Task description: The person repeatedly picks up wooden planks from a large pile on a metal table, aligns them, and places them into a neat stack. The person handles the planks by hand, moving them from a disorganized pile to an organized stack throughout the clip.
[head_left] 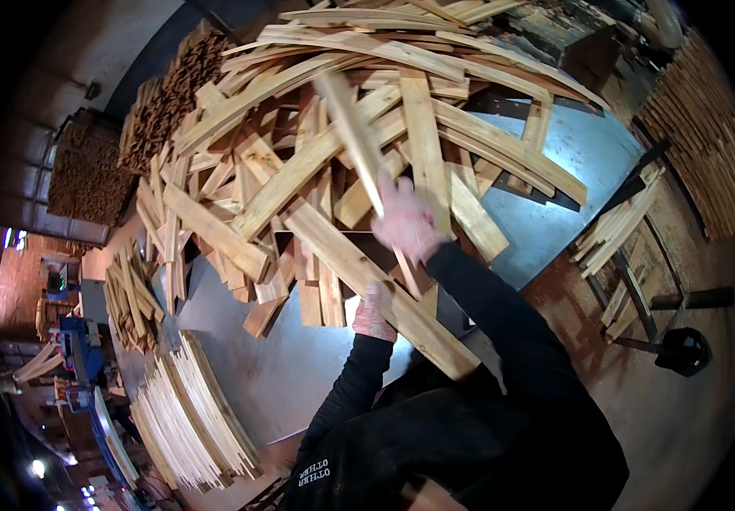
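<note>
slat (352, 136): pale, blurred, raised upright above the heap, likely lifted clear to pull it free
right hand (404, 223): clamped around the slat's lower end, arm stretched forward
left hand (373, 315): gloved, resting on a long plank (376, 285), grip unclear
heap (299, 162): loose boards piled on a grey metal table (274, 366)

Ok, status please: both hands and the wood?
Right hand shut on slat, lifted and blurred. Left hand on plank, grip unclear. Loose wood pile crowds metal table.
</note>
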`<state>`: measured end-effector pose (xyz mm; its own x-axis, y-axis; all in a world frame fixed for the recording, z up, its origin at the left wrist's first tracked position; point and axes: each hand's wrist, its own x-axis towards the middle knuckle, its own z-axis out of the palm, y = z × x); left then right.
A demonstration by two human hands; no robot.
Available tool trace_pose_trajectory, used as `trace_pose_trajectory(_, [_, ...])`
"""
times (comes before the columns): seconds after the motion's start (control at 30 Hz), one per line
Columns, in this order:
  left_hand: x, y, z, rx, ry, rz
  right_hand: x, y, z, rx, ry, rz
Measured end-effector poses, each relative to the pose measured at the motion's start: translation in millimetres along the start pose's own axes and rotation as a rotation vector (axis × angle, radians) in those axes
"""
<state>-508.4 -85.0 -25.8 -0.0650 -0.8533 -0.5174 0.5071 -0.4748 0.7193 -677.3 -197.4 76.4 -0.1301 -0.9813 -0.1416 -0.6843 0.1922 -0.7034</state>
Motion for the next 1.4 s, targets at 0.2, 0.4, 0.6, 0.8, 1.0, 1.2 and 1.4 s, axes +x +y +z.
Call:
trace_pose_trajectory(0.2, [3, -4, 12, -0.095, -0.278, -0.048, -108, 38, -23, -0.120, -0.345, -0.366])
trace_pose_trajectory(0.4, [0, -27, 56, -0.023, -0.105, 0.048, 77, 78, -16, -0.306, 0.400, 0.267])
trace_pose_trajectory(0.6, [-18, -24, 45, -0.268, -0.389, 0.075, -77, 73, -59, -0.183, -0.166, -0.232])
trace_pose_trajectory(0.8, [-18, -37, 43, -0.111, -0.068, 0.027, -52, 87, -66, -0.540, -0.473, -0.685])
trace_pose_trajectory(1.0, [-18, -44, 75, 0.082, 0.199, 0.222, 122, 291, -129, -0.272, 0.169, -0.171])
trace_pose_trajectory(1.2, [-2, -84, 125, 0.249, 0.474, 0.435, 35, 230, -124, -0.407, -0.154, -0.038])
trace_pose_trajectory(1.4, [-28, -53, 135, 0.250, 0.413, 0.503, -33, 225, -224, -0.626, -0.138, -0.050])
